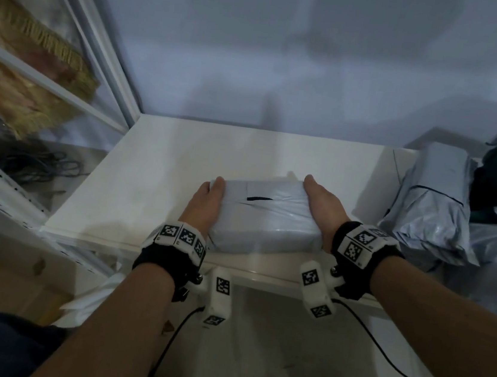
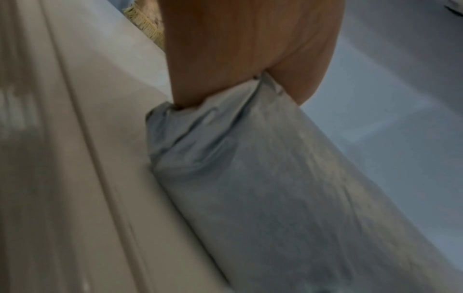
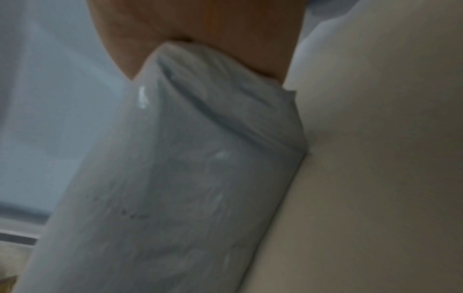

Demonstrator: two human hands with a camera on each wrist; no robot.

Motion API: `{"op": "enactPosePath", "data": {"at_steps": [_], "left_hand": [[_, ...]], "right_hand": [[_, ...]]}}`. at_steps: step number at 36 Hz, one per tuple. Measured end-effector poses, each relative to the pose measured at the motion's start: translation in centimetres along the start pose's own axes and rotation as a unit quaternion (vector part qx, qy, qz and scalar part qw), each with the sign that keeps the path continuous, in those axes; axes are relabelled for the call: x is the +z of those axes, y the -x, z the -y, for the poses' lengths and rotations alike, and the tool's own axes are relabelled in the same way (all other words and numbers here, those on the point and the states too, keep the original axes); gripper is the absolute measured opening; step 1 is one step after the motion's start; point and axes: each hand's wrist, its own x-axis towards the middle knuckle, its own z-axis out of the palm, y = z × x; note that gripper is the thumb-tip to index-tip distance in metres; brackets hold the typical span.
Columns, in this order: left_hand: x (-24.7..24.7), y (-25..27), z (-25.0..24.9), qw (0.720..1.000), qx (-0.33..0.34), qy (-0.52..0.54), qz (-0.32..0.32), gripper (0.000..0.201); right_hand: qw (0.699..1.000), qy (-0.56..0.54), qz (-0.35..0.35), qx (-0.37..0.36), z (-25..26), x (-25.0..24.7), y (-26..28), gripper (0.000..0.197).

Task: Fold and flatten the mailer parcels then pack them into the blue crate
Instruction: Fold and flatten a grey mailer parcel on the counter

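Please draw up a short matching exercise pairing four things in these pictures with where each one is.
Things:
1. left hand
2. right hand
3. grey parcel
4. parcel pile

Places:
A. heaped at the right end of the white table
B. lying on the table between both hands
C. gripping the parcel's right end
D. gripping the parcel's left end

Pairs: 1-D, 2-C, 3-B, 4-A
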Motion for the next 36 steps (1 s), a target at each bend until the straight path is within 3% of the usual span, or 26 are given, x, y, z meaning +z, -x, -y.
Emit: {"op": "enactPosePath", "data": {"at_steps": [8, 12, 16, 21, 23, 26, 29, 33, 36], "left_hand": [[-0.3, 0.6, 0.3, 0.996, 0.049, 0.052, -0.051, 0.037], [0.2, 0.8, -0.3, 0.987, 0.112, 0.07, -0.091, 0.032], [0.2, 0.6, -1.5, 0.97, 0.209, 0.014, -0.12, 0.028], [0.3, 0.9, -2.2, 0.948, 0.281, -0.04, -0.142, 0.029], [0.4, 0.9, -2.1, 0.944, 0.288, -0.036, -0.157, 0.029], [0.8, 0.6, -1.4, 0.95, 0.247, 0.01, -0.188, 0.029], [1.0, 0.3, -0.9, 0.954, 0.21, 0.062, -0.205, 0.037], [0.5, -0.3, -1.7, 0.953, 0.201, -0.032, -0.224, 0.022], [0.6, -0.3, -3.0, 0.93, 0.233, -0.141, -0.246, 0.016]], "right_hand": [[0.997, 0.048, 0.006, -0.065, 2.1, 0.5, 0.6, 0.057], [0.994, 0.067, 0.002, -0.09, 3.5, 0.2, 0.7, 0.061], [0.995, 0.065, -0.022, -0.073, 3.7, -0.2, 0.3, 0.07], [0.994, -0.045, -0.079, -0.053, 3.0, 0.5, 0.4, 0.047], [0.99, -0.072, -0.099, -0.068, 2.2, 1.2, 0.4, 0.034], [0.98, -0.054, -0.133, -0.139, 0.6, 2.1, 0.0, 0.017], [0.975, -0.041, -0.126, -0.18, -0.6, 2.6, -0.2, 0.018], [0.975, -0.017, -0.088, -0.202, -1.3, 2.1, -0.5, 0.032], [0.972, 0.003, -0.059, -0.229, -1.7, 1.7, 0.1, 0.034]]}}
